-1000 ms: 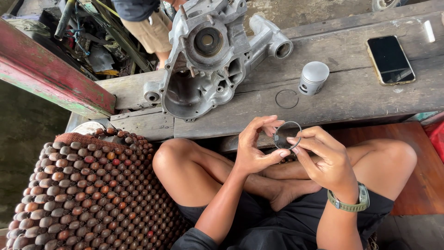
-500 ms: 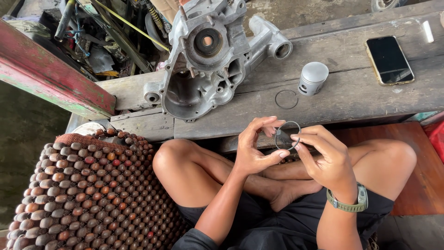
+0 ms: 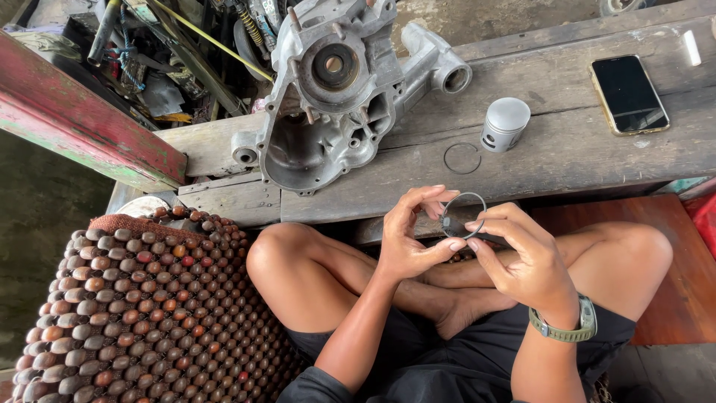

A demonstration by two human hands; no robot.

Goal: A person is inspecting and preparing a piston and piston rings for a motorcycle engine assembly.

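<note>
I sit cross-legged and hold a thin metal ring [image 3: 477, 201] up between both hands, above my knees. My left hand [image 3: 410, 239] pinches its left and lower edge with thumb and fingertips. My right hand [image 3: 522, 257], with a green watch on the wrist, pinches its right side. On the wooden bench [image 3: 567, 142] just ahead lie a second thin ring [image 3: 462, 158] and a small grey piston [image 3: 505, 124] standing upright. A large grey engine casing [image 3: 328, 97] rests on the bench to the left.
A dark phone [image 3: 628, 95] lies on the bench at the right. A wooden-bead seat mat [image 3: 142, 306] fills the lower left. A red-painted beam [image 3: 82, 123] runs along the left, with cables and tools [image 3: 179, 45] behind the casing. A brown wooden seat [image 3: 671, 298] is on the right.
Both hands keep hold of the ring and have barely moved. A person who stood behind the casing one second ago is gone from view.
</note>
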